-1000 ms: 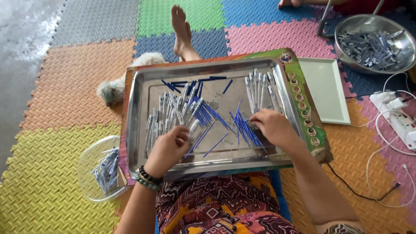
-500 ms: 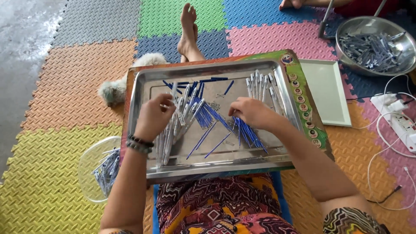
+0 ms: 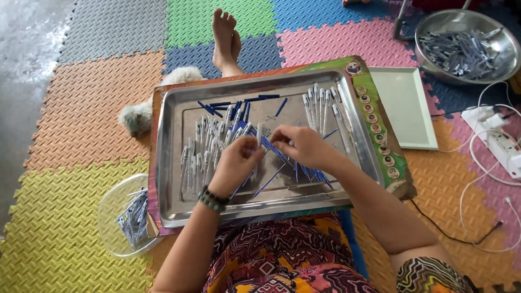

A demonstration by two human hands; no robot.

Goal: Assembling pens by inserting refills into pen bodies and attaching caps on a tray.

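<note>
I see both hands pinching one pen barrel (image 3: 259,135) btwn left hand (image 3: 234,163) & right hand (image 3: 304,146); light, stiff, slick — grip mid-shaft.

Interlocking foam floor mats (image 3: 81,108) in grey, green, blue, pink, orange and yellow cover the floor. Left of the grey mat lies bare concrete (image 3: 21,81), lit by soft daylight. A white power strip (image 3: 502,138) rests at the mats' right edge.
</note>
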